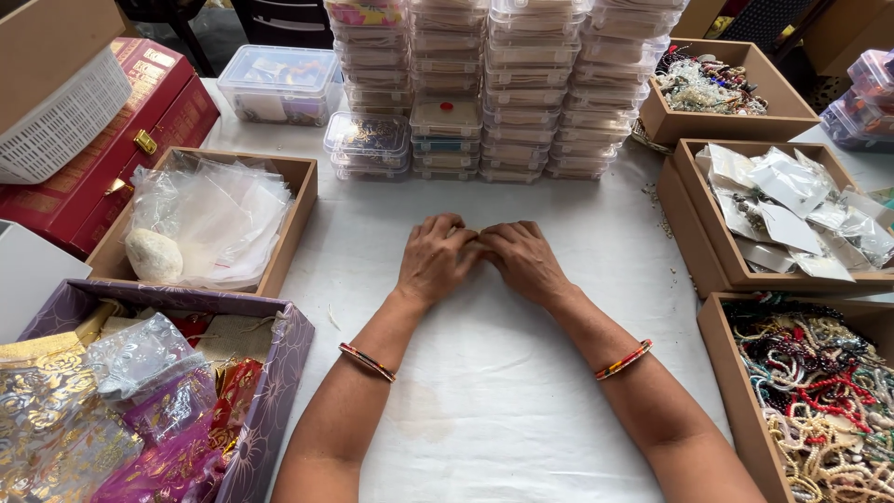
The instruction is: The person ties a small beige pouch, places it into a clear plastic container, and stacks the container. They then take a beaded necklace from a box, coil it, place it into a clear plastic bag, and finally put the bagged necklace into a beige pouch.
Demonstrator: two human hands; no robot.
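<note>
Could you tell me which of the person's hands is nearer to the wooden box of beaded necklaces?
Right. The right hand rests mid-table, on the side of the box of beaded necklaces; the left hand touches it from the far side.

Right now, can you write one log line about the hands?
left hand: fingertips meet right hand | held item: hidden | surface: white table | nearest: stacked clear boxes

Table: white cloth (484,373) fills the middle of the frame, faintly creased.
Floor: dark strip along the top edge — partly hidden.
Furniture: dark chair legs (191,37) at upper left, behind the table.
Light: even, soft daylight — hardly any shadow on the cloth.
</note>
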